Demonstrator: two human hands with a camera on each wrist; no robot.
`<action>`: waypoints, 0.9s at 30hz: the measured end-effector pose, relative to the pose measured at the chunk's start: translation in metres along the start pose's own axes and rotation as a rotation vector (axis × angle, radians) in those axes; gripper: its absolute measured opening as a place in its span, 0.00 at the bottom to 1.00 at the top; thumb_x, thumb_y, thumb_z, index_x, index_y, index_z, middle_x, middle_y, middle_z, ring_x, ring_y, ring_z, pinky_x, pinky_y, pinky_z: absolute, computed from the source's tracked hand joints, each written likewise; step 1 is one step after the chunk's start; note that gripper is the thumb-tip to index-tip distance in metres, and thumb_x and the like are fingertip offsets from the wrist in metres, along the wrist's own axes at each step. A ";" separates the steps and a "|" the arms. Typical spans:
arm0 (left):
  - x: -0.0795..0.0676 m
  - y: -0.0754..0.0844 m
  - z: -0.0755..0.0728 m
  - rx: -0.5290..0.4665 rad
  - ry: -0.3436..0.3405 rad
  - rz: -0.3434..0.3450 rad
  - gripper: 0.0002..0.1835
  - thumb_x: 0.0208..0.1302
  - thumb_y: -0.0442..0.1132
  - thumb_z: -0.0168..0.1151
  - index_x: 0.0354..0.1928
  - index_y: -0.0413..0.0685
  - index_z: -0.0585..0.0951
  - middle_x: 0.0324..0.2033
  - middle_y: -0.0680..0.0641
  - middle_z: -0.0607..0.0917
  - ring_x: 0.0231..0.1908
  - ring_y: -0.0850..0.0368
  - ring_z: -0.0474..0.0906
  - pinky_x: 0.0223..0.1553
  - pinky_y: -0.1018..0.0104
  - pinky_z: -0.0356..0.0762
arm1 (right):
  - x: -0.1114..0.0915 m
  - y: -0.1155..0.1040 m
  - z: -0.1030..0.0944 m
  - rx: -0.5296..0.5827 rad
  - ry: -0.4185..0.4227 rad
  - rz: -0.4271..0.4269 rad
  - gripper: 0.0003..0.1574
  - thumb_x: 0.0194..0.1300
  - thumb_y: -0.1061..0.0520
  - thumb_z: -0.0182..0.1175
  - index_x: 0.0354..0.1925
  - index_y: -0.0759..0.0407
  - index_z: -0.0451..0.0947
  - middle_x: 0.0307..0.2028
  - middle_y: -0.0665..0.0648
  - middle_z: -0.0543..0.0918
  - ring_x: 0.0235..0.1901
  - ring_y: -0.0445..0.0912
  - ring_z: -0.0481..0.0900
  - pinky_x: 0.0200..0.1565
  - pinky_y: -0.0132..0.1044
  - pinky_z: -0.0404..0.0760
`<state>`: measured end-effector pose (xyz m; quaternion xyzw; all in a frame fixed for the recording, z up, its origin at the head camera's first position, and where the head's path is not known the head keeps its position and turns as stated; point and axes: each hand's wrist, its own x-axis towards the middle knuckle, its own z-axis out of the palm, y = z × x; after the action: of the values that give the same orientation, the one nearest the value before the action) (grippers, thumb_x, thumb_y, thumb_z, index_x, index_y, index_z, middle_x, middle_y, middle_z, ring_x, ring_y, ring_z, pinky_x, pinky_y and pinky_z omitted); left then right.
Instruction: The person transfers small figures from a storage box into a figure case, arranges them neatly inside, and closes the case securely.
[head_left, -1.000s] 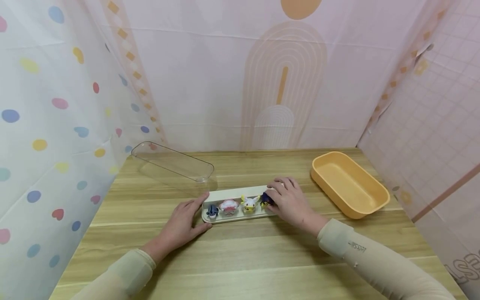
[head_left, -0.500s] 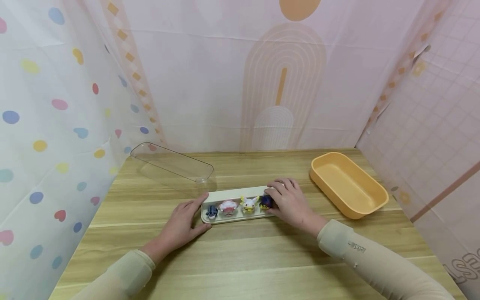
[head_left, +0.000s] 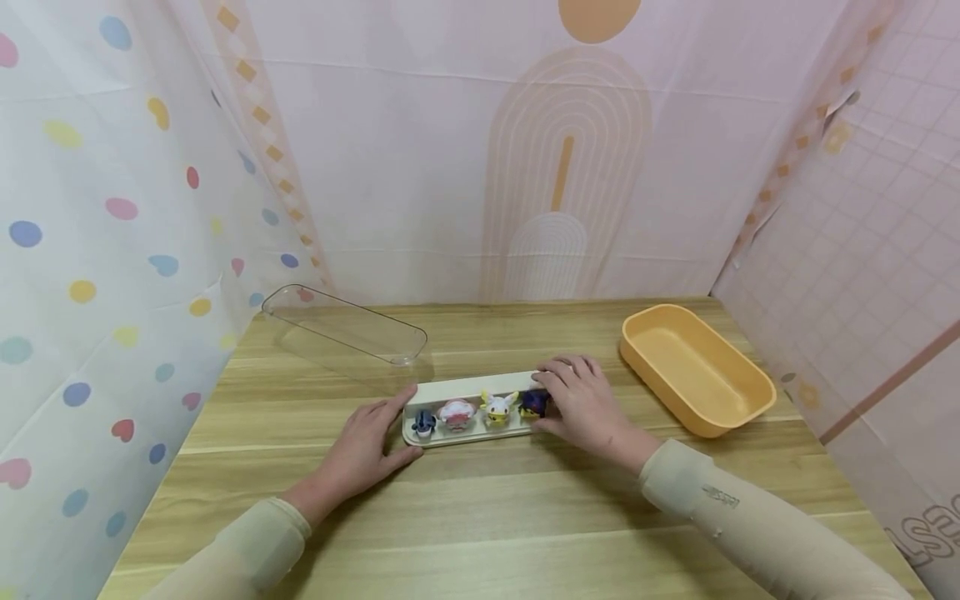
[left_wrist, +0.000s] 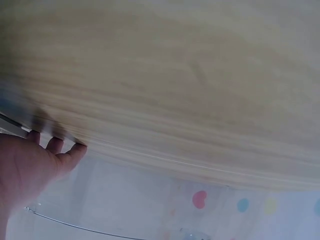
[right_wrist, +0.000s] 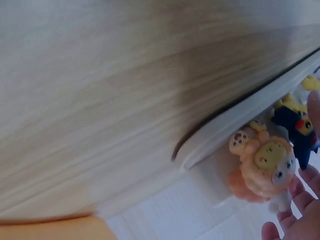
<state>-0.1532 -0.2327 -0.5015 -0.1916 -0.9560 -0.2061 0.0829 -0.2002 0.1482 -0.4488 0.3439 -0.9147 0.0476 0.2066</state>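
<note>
A long white stepped display base lies on the table with a row of small figurines on its lower front step. My left hand holds its left end, fingers at the back corner and thumb at the front. From left to right stand a dark blue-grey figurine, a pink-and-white one and a white-and-yellow eared one. My right hand pinches a dark blue figurine with a yellow face. An orange fluffy figurine sits beside it at the right end, hidden in the head view.
A clear plastic cover lies at the back left of the wooden table. An orange-yellow bin stands to the right, with nothing visible inside. Patterned cloth walls enclose the back and sides.
The dark blue figurine has shifted slightly down onto the front step and shows more between my right fingers. My right hand has edged slightly right. My left hand stays at the base's end.
</note>
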 end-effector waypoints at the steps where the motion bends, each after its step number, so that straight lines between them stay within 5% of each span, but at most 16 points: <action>1: 0.000 0.000 0.000 -0.003 0.001 0.003 0.53 0.64 0.55 0.78 0.85 0.57 0.58 0.67 0.35 0.83 0.65 0.31 0.78 0.73 0.33 0.70 | 0.000 0.000 -0.003 0.022 -0.010 0.016 0.51 0.53 0.31 0.81 0.66 0.55 0.79 0.64 0.58 0.83 0.66 0.57 0.77 0.70 0.60 0.73; 6: -0.002 0.000 -0.005 -0.053 -0.013 -0.006 0.57 0.61 0.55 0.80 0.85 0.53 0.58 0.69 0.34 0.80 0.67 0.31 0.77 0.73 0.31 0.70 | 0.002 0.007 -0.023 0.116 -0.030 0.125 0.57 0.54 0.25 0.75 0.68 0.60 0.78 0.66 0.60 0.82 0.67 0.61 0.77 0.71 0.62 0.72; 12: -0.008 0.001 -0.028 -0.115 -0.045 -0.080 0.57 0.59 0.56 0.81 0.85 0.55 0.59 0.71 0.34 0.78 0.69 0.30 0.76 0.69 0.29 0.73 | 0.015 0.037 -0.061 0.394 -0.056 0.370 0.48 0.70 0.36 0.70 0.73 0.66 0.71 0.68 0.69 0.80 0.63 0.66 0.81 0.64 0.63 0.81; 16: -0.007 -0.009 -0.063 -0.116 -0.003 -0.138 0.46 0.66 0.57 0.75 0.81 0.50 0.67 0.71 0.36 0.79 0.60 0.33 0.84 0.57 0.34 0.85 | 0.038 0.054 -0.084 0.720 -0.156 0.537 0.47 0.78 0.37 0.61 0.79 0.63 0.64 0.71 0.67 0.77 0.59 0.62 0.84 0.59 0.57 0.87; 20: 0.007 -0.033 -0.111 -0.176 0.116 -0.252 0.42 0.74 0.60 0.66 0.80 0.46 0.66 0.64 0.30 0.82 0.49 0.34 0.87 0.39 0.46 0.89 | 0.078 0.048 -0.095 1.017 -0.352 0.600 0.52 0.80 0.33 0.57 0.83 0.62 0.56 0.75 0.67 0.74 0.62 0.60 0.85 0.73 0.58 0.77; 23: 0.025 -0.058 -0.143 -0.211 0.201 -0.358 0.46 0.78 0.63 0.59 0.83 0.41 0.59 0.69 0.27 0.77 0.52 0.30 0.84 0.43 0.46 0.87 | 0.112 0.026 -0.091 1.145 -0.511 0.603 0.54 0.79 0.33 0.58 0.84 0.61 0.52 0.75 0.66 0.74 0.63 0.59 0.85 0.76 0.55 0.74; 27: 0.049 -0.093 -0.169 -0.267 0.233 -0.516 0.54 0.78 0.70 0.50 0.86 0.38 0.45 0.81 0.27 0.59 0.69 0.21 0.69 0.66 0.29 0.74 | 0.151 -0.011 -0.074 1.163 -0.656 0.534 0.56 0.78 0.37 0.62 0.85 0.63 0.49 0.78 0.67 0.69 0.63 0.58 0.86 0.69 0.49 0.82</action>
<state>-0.2215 -0.3663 -0.3715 0.0733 -0.9217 -0.3645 0.1108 -0.2703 0.0644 -0.3203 0.1595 -0.8091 0.4703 -0.3144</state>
